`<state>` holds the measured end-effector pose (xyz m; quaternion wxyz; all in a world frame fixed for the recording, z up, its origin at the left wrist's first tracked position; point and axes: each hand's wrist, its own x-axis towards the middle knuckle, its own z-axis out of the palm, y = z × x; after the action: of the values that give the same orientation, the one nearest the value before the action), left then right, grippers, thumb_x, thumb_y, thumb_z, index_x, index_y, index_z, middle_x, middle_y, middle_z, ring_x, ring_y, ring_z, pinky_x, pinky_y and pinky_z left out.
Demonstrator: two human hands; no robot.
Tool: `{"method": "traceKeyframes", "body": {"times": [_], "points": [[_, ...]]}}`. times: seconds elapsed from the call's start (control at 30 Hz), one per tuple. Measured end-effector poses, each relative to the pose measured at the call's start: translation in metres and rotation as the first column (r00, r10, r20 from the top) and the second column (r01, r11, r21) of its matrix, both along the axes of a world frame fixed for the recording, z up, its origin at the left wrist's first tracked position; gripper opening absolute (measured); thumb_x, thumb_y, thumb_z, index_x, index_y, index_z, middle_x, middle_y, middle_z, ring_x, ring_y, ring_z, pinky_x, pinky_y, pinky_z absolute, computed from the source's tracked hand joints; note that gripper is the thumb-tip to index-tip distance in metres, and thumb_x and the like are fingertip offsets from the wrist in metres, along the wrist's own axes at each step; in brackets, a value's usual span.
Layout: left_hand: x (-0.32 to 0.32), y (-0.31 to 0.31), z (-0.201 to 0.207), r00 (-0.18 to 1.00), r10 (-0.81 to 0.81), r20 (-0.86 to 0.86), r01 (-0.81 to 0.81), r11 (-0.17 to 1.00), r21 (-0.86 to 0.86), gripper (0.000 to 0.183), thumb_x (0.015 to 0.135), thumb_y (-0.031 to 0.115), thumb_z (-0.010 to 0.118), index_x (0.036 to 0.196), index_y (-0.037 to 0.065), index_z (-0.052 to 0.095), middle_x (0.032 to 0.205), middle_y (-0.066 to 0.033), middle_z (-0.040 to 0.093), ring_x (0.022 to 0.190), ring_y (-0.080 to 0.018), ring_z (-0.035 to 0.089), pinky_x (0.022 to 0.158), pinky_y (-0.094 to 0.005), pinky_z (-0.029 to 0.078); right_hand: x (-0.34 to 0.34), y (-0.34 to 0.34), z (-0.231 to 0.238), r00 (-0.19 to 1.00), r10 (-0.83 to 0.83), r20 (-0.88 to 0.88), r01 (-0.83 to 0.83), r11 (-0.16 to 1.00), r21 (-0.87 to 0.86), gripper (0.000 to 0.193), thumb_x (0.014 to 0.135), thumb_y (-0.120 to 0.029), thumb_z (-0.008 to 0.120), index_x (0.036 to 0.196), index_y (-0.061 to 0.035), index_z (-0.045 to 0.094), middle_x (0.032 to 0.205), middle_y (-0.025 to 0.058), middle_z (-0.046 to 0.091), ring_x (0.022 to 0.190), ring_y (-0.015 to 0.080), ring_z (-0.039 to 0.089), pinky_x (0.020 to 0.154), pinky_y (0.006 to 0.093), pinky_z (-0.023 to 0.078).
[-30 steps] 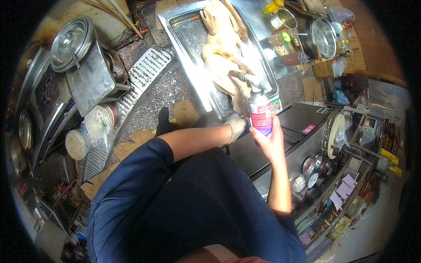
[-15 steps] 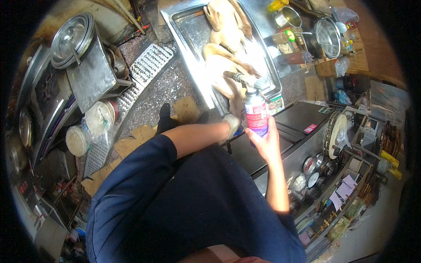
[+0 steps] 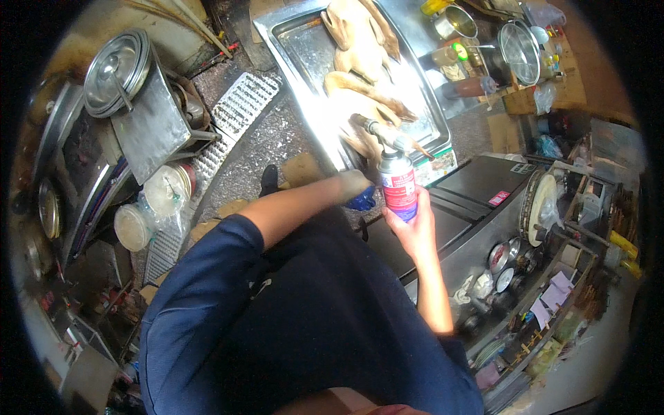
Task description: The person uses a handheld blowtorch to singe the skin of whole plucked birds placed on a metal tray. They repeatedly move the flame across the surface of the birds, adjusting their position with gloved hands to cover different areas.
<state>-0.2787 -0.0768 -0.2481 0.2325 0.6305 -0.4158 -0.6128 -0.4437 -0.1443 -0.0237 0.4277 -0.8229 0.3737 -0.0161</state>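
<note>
My right hand (image 3: 413, 225) is wrapped round the red, white and purple can of a gas blowtorch (image 3: 400, 185). The torch is upright, its nozzle tilted up and left over the nearer bird. Two plucked whole birds (image 3: 363, 48), ducks or geese by their shape, lie end to end in a large metal tray (image 3: 294, 31). Glare washes out part of the nearer bird (image 3: 370, 104). My left hand (image 3: 355, 185) is blurred at the tray's near edge, close to that bird's near end; its fingers are hidden. Something blue (image 3: 363, 199) shows just below it.
A dark metal counter (image 3: 456, 197) runs along the right, with a round board (image 3: 536, 207) on it. Pots and a strainer (image 3: 519, 52) stand beyond the tray. At left are a metal stand (image 3: 152, 135) with a lidded pan (image 3: 117, 72), and white buckets (image 3: 168, 188).
My left hand has moved a little left and up, toward the tray's near edge. The blowtorch in my right hand has shifted slightly left, and the view has shifted slightly.
</note>
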Motion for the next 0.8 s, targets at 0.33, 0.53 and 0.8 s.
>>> {"method": "traceKeyframes", "body": {"times": [0.33,0.53,0.8], "points": [[0.176,0.317,-0.039,0.293,0.917,-0.269,-0.883,0.367,0.291,0.030,0.116,0.024,0.057,0.129,0.002,0.072,0.105,-0.0120,0.080,0.090,-0.0229,0.077,0.076,-0.0350,0.063,0.000,0.031,-0.025,0.999,-0.043,0.024,0.045,0.997,-0.063,0.078,0.086,-0.027,0.096,0.147,-0.0026,0.053,0.133,0.0245,0.074,0.121,0.0386,0.076,0.103,0.0476,0.059],[0.186,0.496,-0.173,0.734,0.579,0.355,-0.676,0.676,0.294,0.030,0.111,0.030,0.059,0.105,0.004,0.073,0.097,-0.0178,0.077,0.083,-0.0330,0.074,0.073,-0.0434,0.058,0.021,0.079,-0.026,0.998,0.047,0.037,-0.029,0.919,-0.394,0.081,0.083,-0.024,0.096,0.147,-0.0006,0.053,0.131,0.0277,0.071,0.119,0.0468,0.073,0.100,0.0534,0.060],[0.187,0.548,-0.181,0.845,0.279,0.456,-0.478,0.777,0.410,0.039,0.109,0.027,0.060,0.116,-0.007,0.077,0.104,-0.0275,0.081,0.096,-0.0458,0.078,0.086,-0.0508,0.060,0.046,0.110,-0.029,0.987,0.152,-0.045,-0.150,0.808,-0.570,0.069,0.083,-0.019,0.092,0.139,0.0031,0.058,0.122,0.0242,0.070,0.114,0.0446,0.070,0.099,0.0513,0.057]]}}
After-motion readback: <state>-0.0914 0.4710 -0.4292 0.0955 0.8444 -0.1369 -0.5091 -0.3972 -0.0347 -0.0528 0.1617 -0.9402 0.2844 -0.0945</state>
